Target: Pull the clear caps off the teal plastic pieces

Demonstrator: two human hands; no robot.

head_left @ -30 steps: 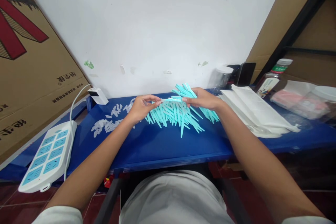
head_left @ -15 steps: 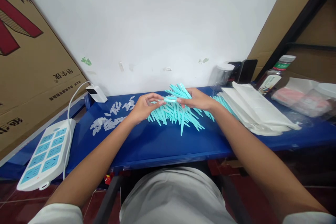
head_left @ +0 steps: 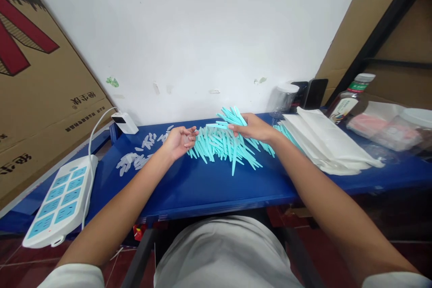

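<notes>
My right hand is closed around a bunch of slim turquoise plastic sticks, their tapered ends fanning up and to the left. One stick in its fingers points left, toward my left hand. Below lies a loose heap of the same sticks. My left hand is just left of the heap, palm turned up and fingers curled. A small clear plastic piece seems to show in its palm, partly hidden by the fingers. Several flat clear plastic pieces lie scattered on the blue table to the left.
A white power strip and a small white plugged-in device stand left, beside a large carton. On the right are white paper-like sheets, a clear jar, a bottle and pink items in clear packaging.
My left hand has let go of the stick's end and drawn back left, turning palm up. My right hand stays almost in place with its bunch.
</notes>
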